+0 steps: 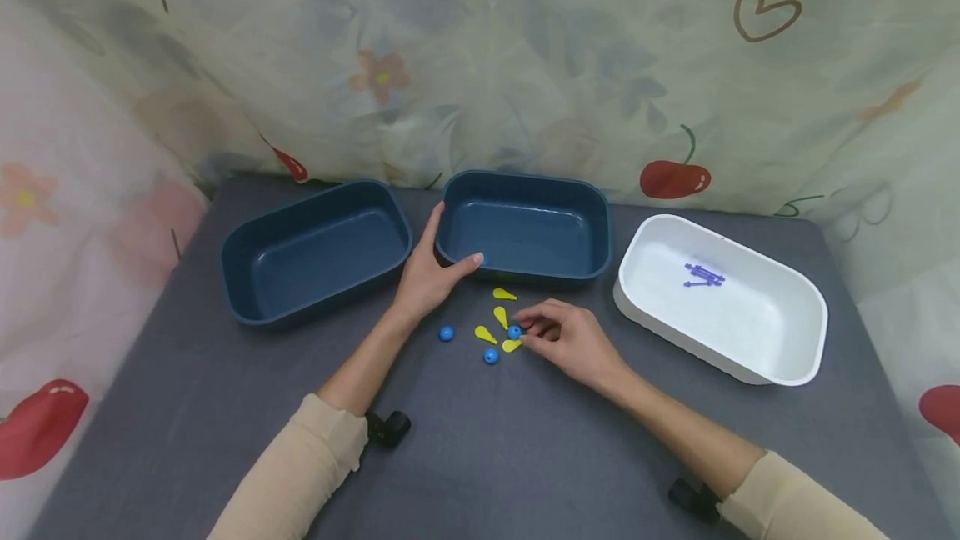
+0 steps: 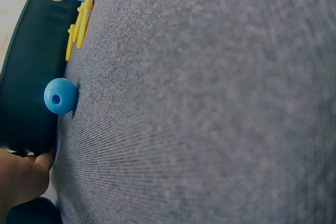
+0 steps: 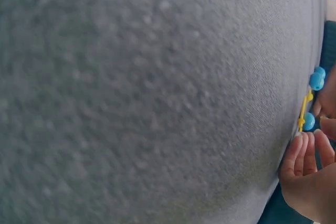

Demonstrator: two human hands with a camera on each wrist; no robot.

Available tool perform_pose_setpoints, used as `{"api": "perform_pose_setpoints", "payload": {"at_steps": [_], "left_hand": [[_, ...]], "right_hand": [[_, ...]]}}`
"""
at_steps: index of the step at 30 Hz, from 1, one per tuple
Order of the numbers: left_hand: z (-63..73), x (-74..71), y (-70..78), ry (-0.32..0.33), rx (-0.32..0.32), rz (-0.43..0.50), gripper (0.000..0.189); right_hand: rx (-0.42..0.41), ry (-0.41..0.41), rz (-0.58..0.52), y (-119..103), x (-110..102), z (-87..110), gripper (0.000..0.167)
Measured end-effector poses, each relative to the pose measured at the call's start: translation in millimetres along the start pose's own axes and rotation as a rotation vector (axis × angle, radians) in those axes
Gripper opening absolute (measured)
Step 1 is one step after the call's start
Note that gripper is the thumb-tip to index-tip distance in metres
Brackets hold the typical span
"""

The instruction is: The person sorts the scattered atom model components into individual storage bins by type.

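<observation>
My left hand [image 1: 429,275] spans the near left corner of the middle dark blue basin [image 1: 525,276], fingers along its side and thumb at the front rim. A small blue spot shows beside that thumb, partly hidden. Over the cloth my right hand [image 1: 576,342] is bent toward a blue bead [image 1: 514,332], its fingertips close to it; in the right wrist view that bead [image 3: 308,121] sits just past the fingertips. Several yellow bulb-shaped pieces [image 1: 486,335] lie around it. Two more blue beads rest nearby, a left bead [image 1: 446,333] and a front bead [image 1: 491,355].
Another dark blue basin [image 1: 240,307] stands at the left. At the right a white basin [image 1: 780,340] holds several small purple pieces [image 1: 703,275]. A grey cloth [image 1: 480,457] covers the table, and a patterned curtain [image 1: 495,65] hangs behind it.
</observation>
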State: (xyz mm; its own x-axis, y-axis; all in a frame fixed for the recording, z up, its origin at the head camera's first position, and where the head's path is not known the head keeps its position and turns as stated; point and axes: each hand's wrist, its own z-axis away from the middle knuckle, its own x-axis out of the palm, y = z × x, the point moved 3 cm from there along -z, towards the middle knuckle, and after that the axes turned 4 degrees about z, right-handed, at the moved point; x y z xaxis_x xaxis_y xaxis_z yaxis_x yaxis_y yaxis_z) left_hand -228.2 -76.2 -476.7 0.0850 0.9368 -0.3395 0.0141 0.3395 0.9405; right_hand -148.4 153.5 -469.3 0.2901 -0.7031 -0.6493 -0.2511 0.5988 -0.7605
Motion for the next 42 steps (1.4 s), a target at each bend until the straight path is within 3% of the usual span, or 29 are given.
{"api": "perform_pose_setpoints", "payload": {"at_steps": [9, 28, 42], "left_hand": [[-0.3, -1.8, 1.8, 0.004, -0.002, -0.001, 0.096], [-0.3, -0.5, -0.2, 0.003, 0.002, 0.02, 0.097], [0.2, 0.9, -1.0, 0.013, -0.001, 0.01, 0.094]], "right_hand": [[0.039, 0.016, 0.054, 1, 6, -2.7, 0.027], [0.043, 0.069, 0.175, -3, 14, -5.6, 0.021], [0.045, -0.016, 0.062, -1, 6, -7.3, 0.021]]}}
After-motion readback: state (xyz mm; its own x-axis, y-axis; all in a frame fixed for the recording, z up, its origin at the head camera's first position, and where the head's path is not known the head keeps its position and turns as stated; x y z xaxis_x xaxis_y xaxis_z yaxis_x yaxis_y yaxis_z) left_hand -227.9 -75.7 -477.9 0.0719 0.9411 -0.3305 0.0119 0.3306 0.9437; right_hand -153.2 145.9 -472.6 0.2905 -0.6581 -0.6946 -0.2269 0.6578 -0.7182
